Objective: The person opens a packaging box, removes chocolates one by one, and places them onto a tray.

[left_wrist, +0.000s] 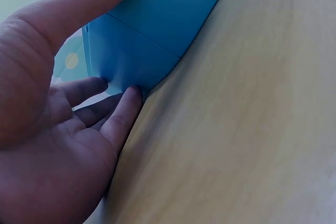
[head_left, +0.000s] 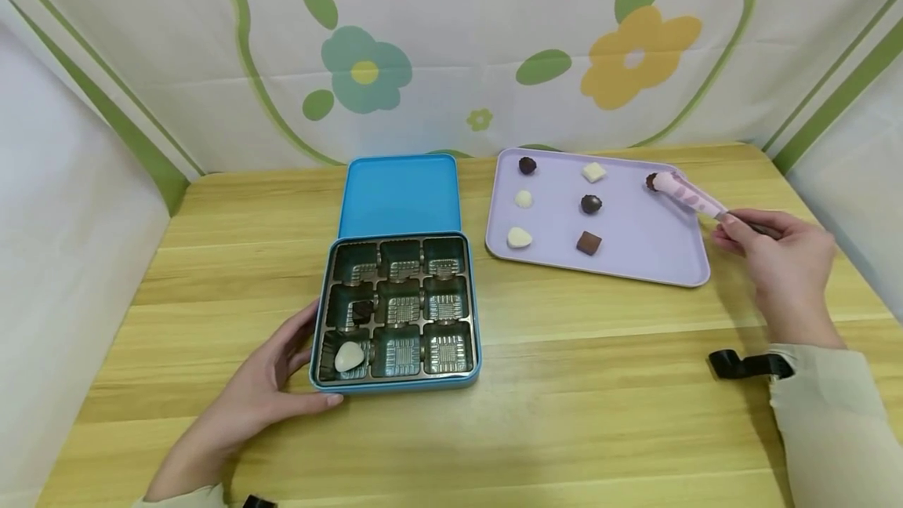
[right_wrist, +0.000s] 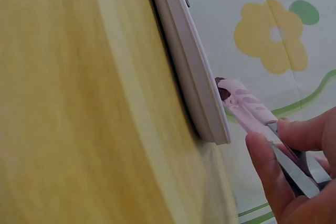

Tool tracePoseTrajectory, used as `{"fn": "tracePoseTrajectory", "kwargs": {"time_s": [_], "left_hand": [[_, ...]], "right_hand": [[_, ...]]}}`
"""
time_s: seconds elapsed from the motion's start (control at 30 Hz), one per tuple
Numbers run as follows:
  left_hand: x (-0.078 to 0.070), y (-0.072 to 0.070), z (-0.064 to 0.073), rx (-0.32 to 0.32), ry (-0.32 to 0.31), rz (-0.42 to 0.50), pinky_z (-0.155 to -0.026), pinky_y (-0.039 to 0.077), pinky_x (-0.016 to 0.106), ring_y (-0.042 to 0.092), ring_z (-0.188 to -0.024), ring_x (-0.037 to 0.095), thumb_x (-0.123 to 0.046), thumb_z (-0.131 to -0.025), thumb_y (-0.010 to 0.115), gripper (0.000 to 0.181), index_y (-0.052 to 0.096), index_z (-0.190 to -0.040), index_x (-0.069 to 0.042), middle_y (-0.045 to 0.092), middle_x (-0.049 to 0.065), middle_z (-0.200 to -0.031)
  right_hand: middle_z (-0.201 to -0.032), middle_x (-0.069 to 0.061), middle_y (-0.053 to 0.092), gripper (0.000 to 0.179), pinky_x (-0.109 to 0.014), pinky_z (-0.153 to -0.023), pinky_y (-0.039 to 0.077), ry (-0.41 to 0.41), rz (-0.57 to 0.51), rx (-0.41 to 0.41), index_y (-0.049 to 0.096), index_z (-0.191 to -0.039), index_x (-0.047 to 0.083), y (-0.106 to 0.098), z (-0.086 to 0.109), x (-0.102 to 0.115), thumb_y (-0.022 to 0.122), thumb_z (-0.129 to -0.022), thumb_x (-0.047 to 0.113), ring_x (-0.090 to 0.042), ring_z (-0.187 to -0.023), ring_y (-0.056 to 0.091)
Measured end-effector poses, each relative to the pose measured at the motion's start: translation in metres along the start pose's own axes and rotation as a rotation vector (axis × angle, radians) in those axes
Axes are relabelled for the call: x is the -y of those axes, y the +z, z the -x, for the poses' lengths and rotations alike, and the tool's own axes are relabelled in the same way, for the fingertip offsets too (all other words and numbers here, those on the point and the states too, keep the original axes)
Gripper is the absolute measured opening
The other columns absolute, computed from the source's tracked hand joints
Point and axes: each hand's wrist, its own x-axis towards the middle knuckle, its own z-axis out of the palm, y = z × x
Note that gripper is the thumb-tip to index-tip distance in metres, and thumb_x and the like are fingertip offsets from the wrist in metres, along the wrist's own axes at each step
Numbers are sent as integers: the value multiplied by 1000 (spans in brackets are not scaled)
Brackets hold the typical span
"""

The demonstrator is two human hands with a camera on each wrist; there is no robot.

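My left hand [head_left: 264,382] holds the front left corner of a blue tin [head_left: 476,371], thumb along the front side and fingers against the left side. Inside is a divided insert; a dark chocolate [head_left: 363,312] lies in its middle left compartment and a white chocolate [head_left: 349,357] in the front left one. My right hand [head_left: 793,261] grips a pair of tongs [head_left: 694,198] with pink tips. Between those tips, at the right of a lilac tray [head_left: 649,253], is a dark brown chocolate [head_left: 651,182]. In the right wrist view, thumb and finger squeeze the tongs' metal arms [right_wrist: 294,166].
On the tray sit several other chocolates: dark round ones [head_left: 591,204], a brown square [head_left: 589,243], a white square [head_left: 594,172] and white rounded ones [head_left: 519,237]. The tin's blue lid [head_left: 400,194] lies behind it. A flowered cloth [head_left: 451,45] hangs behind the wooden table [head_left: 564,414].
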Motion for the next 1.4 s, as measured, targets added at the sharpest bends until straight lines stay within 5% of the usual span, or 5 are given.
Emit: {"fn": "tracePoseTrajectory", "kwargs": {"time_s": [0.23,0.47,1.07,1.4], "left_hand": [[2,0,0,1,10,4,-110,43,7,48,-144,-6,-5,-83,92,114,24,-172,-28,30,15,-176],[3,-1,-1,10,21,11,-110,44,8,55,-138,-2,-3,-83,91,116,23,-173,-26,31,19,-175],[4,-2,-2,2,42,0,-112,43,7,46,-145,-7,-2,-81,92,117,24,-173,-24,29,18,-176],[4,-2,-2,-2,47,-4,-112,42,7,44,-147,-7,-2,-81,93,117,24,-173,-25,30,17,-176]], "right_hand": [[-81,2,80,14,-23,-67,66,69,41,-39,83,-101,9,1,-6,-1,87,-88,4,-12,-68,79],[-81,-1,81,15,-24,-68,66,76,-8,-42,81,-102,6,-1,-9,-2,86,-88,3,-13,-69,79],[-83,-3,81,21,-24,-73,67,92,-44,-73,80,-106,6,7,-16,0,88,-87,7,-13,-74,79],[-91,1,82,28,-21,-70,65,-120,-17,-35,81,-112,2,35,5,9,89,-85,3,-11,-72,80]]}}
